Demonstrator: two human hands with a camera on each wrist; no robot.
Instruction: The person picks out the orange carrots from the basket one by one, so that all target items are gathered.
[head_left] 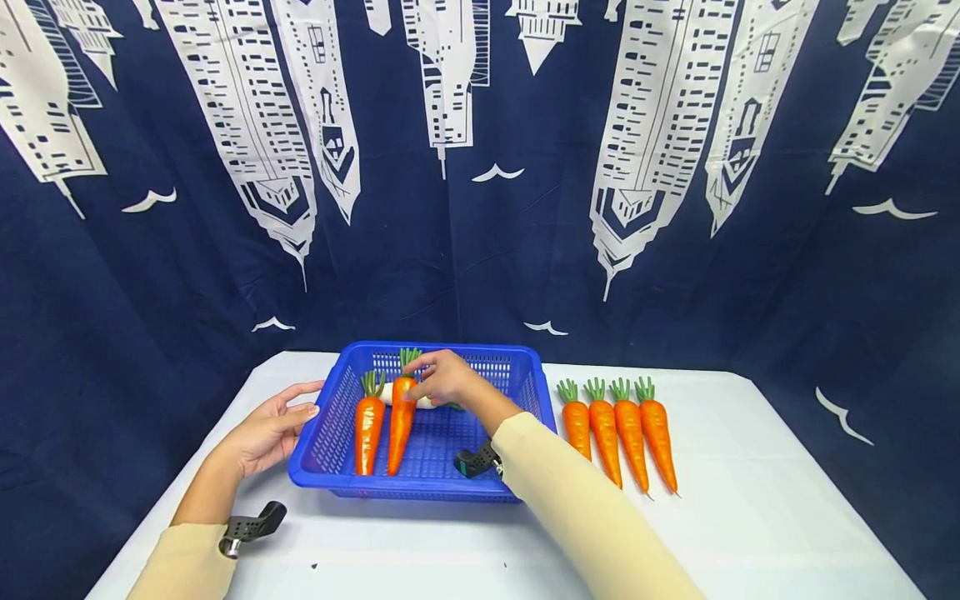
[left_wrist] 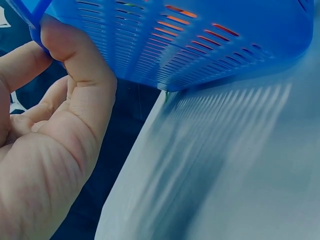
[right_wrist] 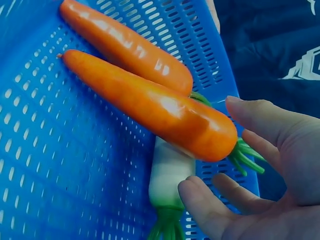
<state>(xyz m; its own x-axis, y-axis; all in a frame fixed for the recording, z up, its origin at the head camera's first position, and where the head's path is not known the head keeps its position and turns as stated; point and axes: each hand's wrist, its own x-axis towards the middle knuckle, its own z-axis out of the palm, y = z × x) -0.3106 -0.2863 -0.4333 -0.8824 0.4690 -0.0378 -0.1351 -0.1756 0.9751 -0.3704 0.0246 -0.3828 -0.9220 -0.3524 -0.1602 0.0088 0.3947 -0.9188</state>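
A blue plastic basket [head_left: 442, 482] stands on the table and holds two carrots and a white radish. My left hand [head_left: 273, 429] pinches its left rim between thumb and fingers, as the left wrist view shows up close. Inside, my right hand [head_left: 447, 379] is at the leafy end of one carrot [right_wrist: 165, 110], with thumb and fingers spread apart around it. That carrot lies across the white radish [right_wrist: 170, 172]. Beside it, the other carrot [head_left: 368, 433] leans along the basket's left side. Green leaves of the radish [right_wrist: 167, 225] point away from the carrots.
To the basket's right, several carrots [head_left: 656, 437] lie in a row on the white table [head_left: 750, 500], leaves toward the back. A dark blue curtain [head_left: 510, 250] with white building prints hangs behind. The right forearm [head_left: 585, 508] partly covers the nearest carrot of the row.
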